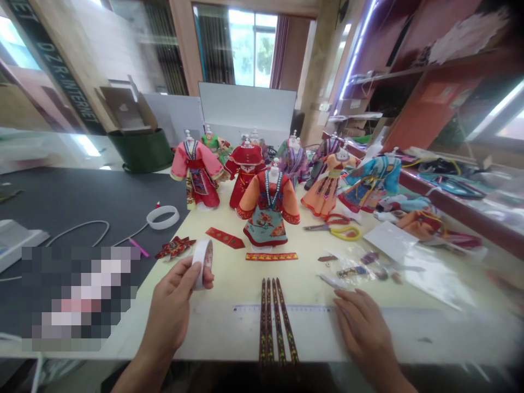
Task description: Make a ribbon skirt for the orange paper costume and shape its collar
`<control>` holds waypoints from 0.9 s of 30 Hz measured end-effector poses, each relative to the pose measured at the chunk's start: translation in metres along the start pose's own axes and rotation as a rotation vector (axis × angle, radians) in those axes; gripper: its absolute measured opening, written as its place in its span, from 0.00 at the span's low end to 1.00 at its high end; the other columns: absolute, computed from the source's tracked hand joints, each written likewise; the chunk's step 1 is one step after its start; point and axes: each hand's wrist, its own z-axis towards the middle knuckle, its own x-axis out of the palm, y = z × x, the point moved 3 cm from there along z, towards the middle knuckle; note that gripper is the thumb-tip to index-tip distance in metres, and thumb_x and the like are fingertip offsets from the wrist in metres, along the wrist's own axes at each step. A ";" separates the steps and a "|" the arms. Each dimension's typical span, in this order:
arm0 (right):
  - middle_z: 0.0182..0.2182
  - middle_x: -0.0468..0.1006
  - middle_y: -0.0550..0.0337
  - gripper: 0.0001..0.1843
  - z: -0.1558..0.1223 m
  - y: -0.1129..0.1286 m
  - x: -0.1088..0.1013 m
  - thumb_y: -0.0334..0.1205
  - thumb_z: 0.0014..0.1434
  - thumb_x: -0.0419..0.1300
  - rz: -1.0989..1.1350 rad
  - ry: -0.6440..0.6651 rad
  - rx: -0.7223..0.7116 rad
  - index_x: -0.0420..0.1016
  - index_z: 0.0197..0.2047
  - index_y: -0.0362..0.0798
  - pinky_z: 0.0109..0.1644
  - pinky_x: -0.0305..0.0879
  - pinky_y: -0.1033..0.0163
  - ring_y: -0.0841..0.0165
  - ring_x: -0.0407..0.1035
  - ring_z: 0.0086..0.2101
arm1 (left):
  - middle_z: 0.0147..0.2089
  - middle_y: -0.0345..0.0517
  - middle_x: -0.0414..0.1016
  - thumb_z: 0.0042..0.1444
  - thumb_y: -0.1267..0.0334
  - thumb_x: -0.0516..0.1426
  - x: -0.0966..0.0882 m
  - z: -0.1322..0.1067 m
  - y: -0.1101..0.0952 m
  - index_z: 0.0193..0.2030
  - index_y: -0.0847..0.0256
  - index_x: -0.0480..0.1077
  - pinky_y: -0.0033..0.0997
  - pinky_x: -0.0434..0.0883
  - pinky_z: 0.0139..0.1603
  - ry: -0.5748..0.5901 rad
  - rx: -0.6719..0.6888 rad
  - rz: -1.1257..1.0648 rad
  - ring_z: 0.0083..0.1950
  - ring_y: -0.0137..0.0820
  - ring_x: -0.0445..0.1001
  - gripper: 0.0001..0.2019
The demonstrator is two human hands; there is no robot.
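Observation:
My left hand [174,305] is closed on a white roll of tape [203,262], held upright just above the cream table [229,273]. My right hand [362,327] lies flat, fingers out, on a clear ruler [315,319] at the table's front edge. Several dark patterned ribbon strips [276,322] lie side by side across the ruler, between my hands. Right behind them stands a small mannequin in an orange and teal costume [268,210].
More costumed mannequins [245,164] crowd the back of the table. Yellow-handled scissors [341,229], a red trim strip [225,238], a second tape ring [162,216], plastic bags of small parts [360,267] and white paper [391,240] lie around. Dark mat [61,202] at left.

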 end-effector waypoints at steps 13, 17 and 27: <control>0.39 0.74 0.50 0.11 -0.001 0.000 0.001 0.26 0.56 0.55 0.007 -0.003 0.001 0.70 0.42 0.44 0.51 0.63 0.44 0.61 0.69 0.42 | 0.26 0.38 0.70 0.53 0.60 0.58 0.007 -0.002 0.001 0.32 0.62 0.68 0.25 0.64 0.36 0.085 -0.064 -0.148 0.32 0.28 0.67 0.07; 0.39 0.75 0.50 0.11 0.000 0.001 0.000 0.26 0.56 0.55 0.005 0.001 0.006 0.70 0.42 0.44 0.51 0.63 0.43 0.61 0.69 0.42 | 0.25 0.39 0.69 0.53 0.64 0.57 0.009 -0.004 -0.003 0.30 0.62 0.68 0.26 0.65 0.37 0.145 -0.059 -0.219 0.31 0.28 0.65 0.04; 0.38 0.75 0.50 0.10 0.001 0.002 -0.001 0.26 0.56 0.54 0.011 0.003 0.002 0.70 0.42 0.44 0.51 0.63 0.44 0.61 0.70 0.41 | 0.18 0.35 0.61 0.56 0.59 0.56 0.014 -0.011 -0.004 0.34 0.62 0.70 0.27 0.66 0.30 0.165 -0.201 -0.320 0.23 0.25 0.58 0.08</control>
